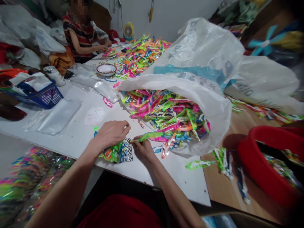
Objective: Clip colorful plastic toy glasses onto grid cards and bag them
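Observation:
My left hand (111, 133) lies palm down, fingers together and curved, on a black grid tray (127, 152) packed with small neon plastic pieces (113, 154) at the white table's near edge. Just right of the tray, my right hand (142, 148) pinches the end of a long green plastic strip (152, 136) that points toward the bag. A big white plastic bag (204, 91) lies open on its side, spilling a heap of pink, green, orange and blue strips (166, 114).
A red tub (266, 164) of strips stands at the right on the wooden bench. A blue basket (40, 91), clear bags (57, 117) and a small bowl (106, 69) sit on the white table (78, 133). Another person (80, 34) works at the far end beside another strip heap (140, 57).

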Available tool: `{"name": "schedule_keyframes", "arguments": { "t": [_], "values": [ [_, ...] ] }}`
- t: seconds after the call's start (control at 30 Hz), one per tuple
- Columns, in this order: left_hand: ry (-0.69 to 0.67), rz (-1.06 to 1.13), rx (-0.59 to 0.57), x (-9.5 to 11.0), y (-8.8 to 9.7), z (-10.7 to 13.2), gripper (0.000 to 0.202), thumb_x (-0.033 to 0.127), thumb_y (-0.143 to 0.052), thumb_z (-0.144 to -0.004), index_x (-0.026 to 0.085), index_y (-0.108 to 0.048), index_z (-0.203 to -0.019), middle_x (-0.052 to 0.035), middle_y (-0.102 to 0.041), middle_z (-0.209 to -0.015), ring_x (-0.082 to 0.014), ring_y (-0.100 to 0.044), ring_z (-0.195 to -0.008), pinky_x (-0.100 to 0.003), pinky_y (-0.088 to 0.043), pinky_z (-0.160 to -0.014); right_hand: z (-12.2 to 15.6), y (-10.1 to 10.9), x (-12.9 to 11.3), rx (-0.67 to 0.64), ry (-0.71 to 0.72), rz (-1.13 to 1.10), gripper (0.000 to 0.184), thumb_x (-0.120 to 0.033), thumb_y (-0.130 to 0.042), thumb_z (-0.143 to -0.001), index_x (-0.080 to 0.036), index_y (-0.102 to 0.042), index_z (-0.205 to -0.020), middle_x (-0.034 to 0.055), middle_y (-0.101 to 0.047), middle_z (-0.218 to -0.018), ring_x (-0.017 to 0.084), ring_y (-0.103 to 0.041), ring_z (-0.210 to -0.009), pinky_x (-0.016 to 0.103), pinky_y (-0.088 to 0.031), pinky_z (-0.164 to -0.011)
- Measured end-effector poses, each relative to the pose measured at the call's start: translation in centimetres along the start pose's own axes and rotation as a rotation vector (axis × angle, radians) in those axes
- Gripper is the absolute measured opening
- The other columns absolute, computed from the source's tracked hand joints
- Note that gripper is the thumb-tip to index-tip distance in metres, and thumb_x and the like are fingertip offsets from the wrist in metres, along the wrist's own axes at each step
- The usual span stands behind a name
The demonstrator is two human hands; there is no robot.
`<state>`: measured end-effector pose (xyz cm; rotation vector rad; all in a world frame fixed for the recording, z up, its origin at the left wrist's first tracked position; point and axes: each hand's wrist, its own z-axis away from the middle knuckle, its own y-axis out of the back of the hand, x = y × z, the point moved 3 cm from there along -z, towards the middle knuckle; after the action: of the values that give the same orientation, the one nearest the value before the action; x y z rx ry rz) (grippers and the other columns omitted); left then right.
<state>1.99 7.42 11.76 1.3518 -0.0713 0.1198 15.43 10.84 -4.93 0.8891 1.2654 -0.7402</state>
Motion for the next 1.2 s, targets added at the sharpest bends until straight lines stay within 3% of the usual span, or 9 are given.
{"name": "schedule_keyframes", "arguments": {
  "t": [0.2, 0.37, 0.47, 0.57, 0.7, 0.77, 0.93, 1.03, 1.2],
  "values": [
    [-0.016, 0.011, 0.008, 0.0, -0.1, 0.1, 0.055, 0.054, -0.017, -0.091, 0.024, -0.053, -0.120, -0.0083, -0.068, -0.106, -0.0263, -0.063, -0.097, -0.038, -0.044, -0.081, -1.4, -0.7, -1.1, -0.096, 0.226, 0.490, 0.020, -0.023, -0.045, -0.086, -0.014, -0.055, -0.101, 0.0102, -0.062, -0.095, 0.020, -0.059, -0.088, 0.031, -0.045, -0.080],
    [-0.018, -0.010, -0.016, 0.0, 0.0, -0.2, 0.058, 0.055, -0.016, -0.090, 0.024, -0.049, -0.127, -0.0094, -0.067, -0.110, -0.0260, -0.062, -0.100, -0.037, -0.043, -0.084, -1.7, -3.2, -3.5, -0.254, 0.128, 0.990, 0.029, -0.008, -0.033, -0.087, -0.011, -0.052, -0.110, 0.0129, -0.061, -0.100, 0.021, -0.060, -0.087, 0.029, -0.046, -0.072],
    [0.015, -0.040, -0.017, 0.0, 0.2, -0.4, 0.051, 0.047, -0.019, -0.091, 0.024, -0.056, -0.118, -0.0081, -0.069, -0.106, -0.0259, -0.063, -0.097, -0.036, -0.044, -0.081, -1.9, -3.0, -4.5, -0.342, 0.129, 1.058, 0.028, -0.007, -0.035, -0.087, -0.011, -0.054, -0.108, 0.0132, -0.061, -0.102, 0.020, -0.060, -0.085, 0.028, -0.046, -0.071],
    [0.009, -0.035, -0.020, -0.1, 0.3, -0.3, 0.051, 0.046, -0.018, -0.090, 0.025, -0.059, -0.110, -0.0075, -0.069, -0.102, -0.0277, -0.063, -0.091, -0.038, -0.044, -0.076, -2.0, 0.8, -5.0, -0.391, 0.178, 1.005, 0.029, -0.006, -0.042, -0.085, -0.014, -0.056, -0.109, 0.0100, -0.061, -0.106, 0.017, -0.058, -0.092, 0.025, -0.044, -0.079],
    [0.031, -0.029, -0.013, -0.1, 0.3, -0.4, 0.054, 0.049, -0.016, -0.089, 0.025, -0.057, -0.114, -0.0097, -0.069, -0.103, -0.0302, -0.063, -0.093, -0.040, -0.044, -0.077, -2.4, 8.4, -5.0, -0.095, 0.076, 1.288, 0.032, -0.002, -0.038, -0.085, -0.012, -0.059, -0.107, 0.0147, -0.057, -0.110, 0.022, -0.053, -0.101, 0.030, -0.040, -0.085],
    [0.052, -0.030, -0.023, -0.1, 0.3, -0.4, 0.057, 0.053, -0.016, -0.088, 0.025, -0.056, -0.115, -0.0109, -0.069, -0.102, -0.0306, -0.063, -0.093, -0.041, -0.044, -0.077, -2.6, 9.7, -4.9, -0.085, 0.082, 1.392, 0.027, -0.006, -0.040, -0.087, -0.013, -0.062, -0.101, 0.0155, -0.056, -0.110, 0.025, -0.049, -0.104, 0.033, -0.038, -0.087],
    [0.075, -0.059, -0.014, 0.1, 0.2, -0.4, 0.057, 0.056, -0.021, -0.086, 0.024, -0.054, -0.119, -0.0124, -0.069, -0.101, -0.0313, -0.063, -0.095, -0.041, -0.045, -0.077, -3.3, 5.5, -5.5, -0.113, 0.267, 1.333, 0.028, -0.014, -0.037, -0.092, -0.013, -0.063, -0.100, 0.0139, -0.057, -0.108, 0.025, -0.047, -0.104, 0.034, -0.038, -0.087],
    [0.081, -0.080, -0.003, 0.1, 0.2, -0.4, 0.051, 0.049, -0.023, -0.087, 0.023, -0.054, -0.120, -0.0126, -0.068, -0.103, -0.0302, -0.063, -0.095, -0.040, -0.045, -0.077, -3.8, 2.1, -6.0, -0.280, 0.259, 1.267, 0.025, -0.013, -0.041, -0.089, -0.011, -0.062, -0.102, 0.0134, -0.059, -0.108, 0.024, -0.050, -0.102, 0.032, -0.039, -0.085],
    [0.067, -0.080, -0.011, 0.1, 0.1, -0.3, 0.048, 0.043, -0.021, -0.088, 0.024, -0.054, -0.118, -0.0103, -0.070, -0.098, -0.0270, -0.064, -0.091, -0.037, -0.045, -0.074, -4.3, 2.3, -4.8, -0.303, 0.124, 1.220, 0.031, -0.027, -0.058, -0.083, -0.009, -0.059, -0.108, 0.0161, -0.059, -0.112, 0.024, -0.055, -0.100, 0.030, -0.042, -0.080]
  ]
}}
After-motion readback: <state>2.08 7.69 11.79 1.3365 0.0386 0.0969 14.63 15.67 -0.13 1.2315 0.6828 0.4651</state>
